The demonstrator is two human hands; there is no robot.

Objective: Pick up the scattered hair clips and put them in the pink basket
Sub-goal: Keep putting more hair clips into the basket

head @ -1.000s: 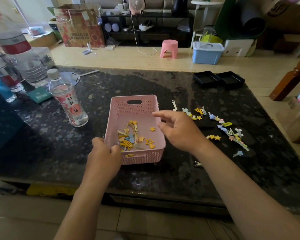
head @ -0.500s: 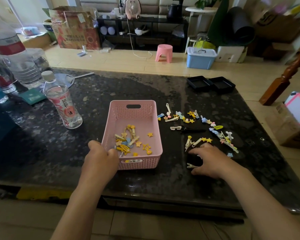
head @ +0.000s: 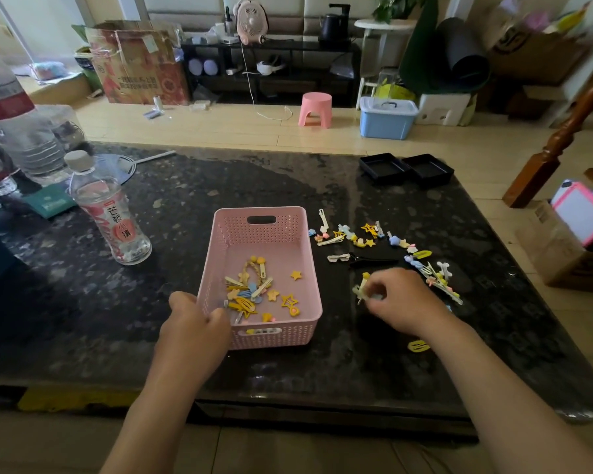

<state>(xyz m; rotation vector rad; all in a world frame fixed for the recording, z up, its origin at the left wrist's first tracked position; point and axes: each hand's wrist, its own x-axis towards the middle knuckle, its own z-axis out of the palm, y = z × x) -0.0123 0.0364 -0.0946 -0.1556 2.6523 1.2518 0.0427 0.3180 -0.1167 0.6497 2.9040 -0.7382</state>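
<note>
Head view shows the left hand (head: pixel 194 331) gripping the near-left corner of the pink perforated plastic basket (head: pixel 264 234) on the dark speckled stone tabletop (head: pixel 220 186). Several small colourful hair clips (head: pixel 254 292) lie inside it. The right hand (head: pixel 403 304), just right of the basket, pinches a few pale clips (head: pixel 362 289). More scattered clips (head: pixel 367 236) lie beyond it.
</note>
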